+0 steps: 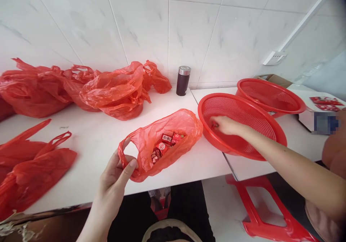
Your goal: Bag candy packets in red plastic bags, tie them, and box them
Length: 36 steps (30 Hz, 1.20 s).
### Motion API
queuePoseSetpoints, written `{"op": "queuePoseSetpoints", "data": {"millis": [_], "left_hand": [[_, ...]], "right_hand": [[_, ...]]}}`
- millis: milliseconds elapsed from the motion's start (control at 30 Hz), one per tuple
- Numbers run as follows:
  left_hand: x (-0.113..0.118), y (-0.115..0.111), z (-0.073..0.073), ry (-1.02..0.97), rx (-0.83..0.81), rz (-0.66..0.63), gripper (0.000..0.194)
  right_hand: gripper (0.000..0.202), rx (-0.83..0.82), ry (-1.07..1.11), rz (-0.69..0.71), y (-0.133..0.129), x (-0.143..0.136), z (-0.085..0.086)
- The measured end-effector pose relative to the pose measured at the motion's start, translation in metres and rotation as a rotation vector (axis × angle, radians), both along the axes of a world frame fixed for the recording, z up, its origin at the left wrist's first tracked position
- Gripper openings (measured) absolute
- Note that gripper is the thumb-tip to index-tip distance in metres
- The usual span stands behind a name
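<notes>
My left hand (pixel 116 177) grips the handle of a thin red plastic bag (pixel 186 126), thumb on the near side, holding its mouth wide. Inside the bag lie several small red wrapped candies (pixel 161 147) with printed labels. The bag's far right end rests against a red perforated plastic basket (pixel 243 152). Reaching in from the right, my right hand (pixel 225 125) is down inside this basket near its left wall. Its fingers are closed, and a small red wrapped piece shows at the fingertips. The basket's lower inside is partly hidden by my arm.
Several filled red bags (pixel 116 94) line the wall, and more red bags (pixel 40 170) lie at left. A dark tumbler (pixel 182 81) stands behind. At right are a second red basket (pixel 270 94), a white scale (pixel 305 121), a red stool (pixel 270 227) and a co-worker's arm (pixel 333 152).
</notes>
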<state>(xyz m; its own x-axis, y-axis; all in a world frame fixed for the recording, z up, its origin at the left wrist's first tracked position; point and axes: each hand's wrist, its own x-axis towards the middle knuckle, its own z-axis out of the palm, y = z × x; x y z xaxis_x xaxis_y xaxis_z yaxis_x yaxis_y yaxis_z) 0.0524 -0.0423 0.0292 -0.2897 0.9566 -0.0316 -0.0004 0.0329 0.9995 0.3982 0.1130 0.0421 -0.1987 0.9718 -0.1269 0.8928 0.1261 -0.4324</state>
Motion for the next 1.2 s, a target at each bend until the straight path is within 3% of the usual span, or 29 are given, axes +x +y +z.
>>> {"op": "queuePoseSetpoints", "data": {"millis": [100, 167, 233, 300, 367, 433, 500, 567, 633, 733, 867, 967, 1133, 1200], "left_hand": [[0.001, 0.000, 0.003, 0.003, 0.004, 0.006, 0.062], [0.002, 0.000, 0.006, 0.008, 0.014, 0.004, 0.064], [0.004, 0.000, 0.009, 0.011, 0.020, -0.004, 0.065], [0.002, 0.000, 0.011, 0.014, 0.027, -0.017, 0.066], [-0.004, 0.000, 0.013, 0.009, 0.026, -0.023, 0.066], [-0.015, 0.001, 0.016, -0.021, 0.031, -0.013, 0.067], [-0.030, 0.006, 0.023, -0.058, 0.033, -0.011, 0.066], [-0.045, 0.014, 0.035, -0.083, 0.022, -0.046, 0.057], [-0.056, 0.025, 0.054, -0.091, 0.045, -0.071, 0.040], [-0.062, 0.041, 0.086, -0.088, 0.233, 0.000, 0.015], [-0.059, 0.054, 0.116, -0.013, 0.310, -0.051, 0.015], [-0.057, 0.057, 0.124, 0.002, 0.354, -0.065, 0.013], [-0.046, 0.059, 0.126, -0.077, 0.463, -0.179, 0.011], [-0.039, 0.063, 0.127, -0.068, 0.443, -0.156, 0.014]], "right_hand": [[0.017, 0.196, 0.210, 0.008, -0.001, -0.023, 0.041], [0.022, 0.324, 0.359, 0.121, -0.016, -0.054, 0.060], [0.020, 0.376, 0.294, 0.320, -0.033, -0.088, 0.064], [0.018, 0.470, 0.064, 0.488, -0.046, -0.112, 0.057], [0.016, 0.548, -0.182, 0.520, -0.049, -0.120, 0.045], [0.019, 0.486, -0.337, 0.419, -0.043, -0.111, 0.042], [0.025, 0.258, -0.388, 0.317, -0.031, -0.093, 0.053], [0.027, -0.013, -0.336, 0.305, -0.016, -0.076, 0.078], [0.023, -0.173, -0.135, 0.347, -0.002, -0.065, 0.109], [0.023, -0.083, 0.312, 0.313, 0.011, -0.066, 0.148], [0.024, 0.024, 0.490, 0.286, 0.008, -0.083, 0.167], [0.024, 0.052, 0.530, 0.311, -0.001, -0.095, 0.173], [0.020, 0.071, 0.463, 0.395, -0.013, -0.108, 0.190], [0.018, 0.108, 0.461, 0.456, -0.015, -0.117, 0.197]]}}
